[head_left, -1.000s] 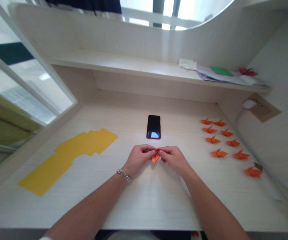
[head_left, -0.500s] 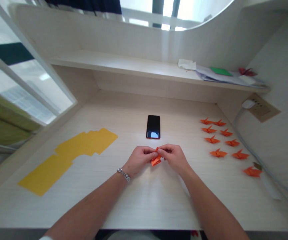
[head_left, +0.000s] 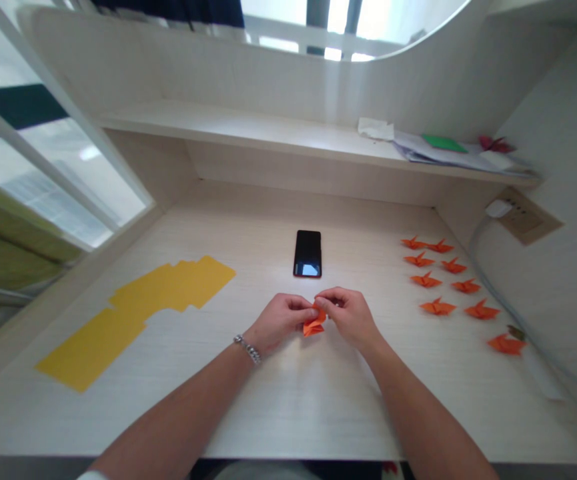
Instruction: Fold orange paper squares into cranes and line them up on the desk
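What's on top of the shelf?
On the right lie a white scrap, a paper stack with a green sheet on it, and something red. The paper stack hides what's beneath.

Left hand (head_left: 277,319) beside right hand (head_left: 352,313)

Phone (head_left: 308,252) behind folded paper (head_left: 314,326); sheets (head_left: 141,300) left, paper birds (head_left: 437,307) right.

Soft light, bright reflection on the phone (head_left: 308,254), stretched edges.
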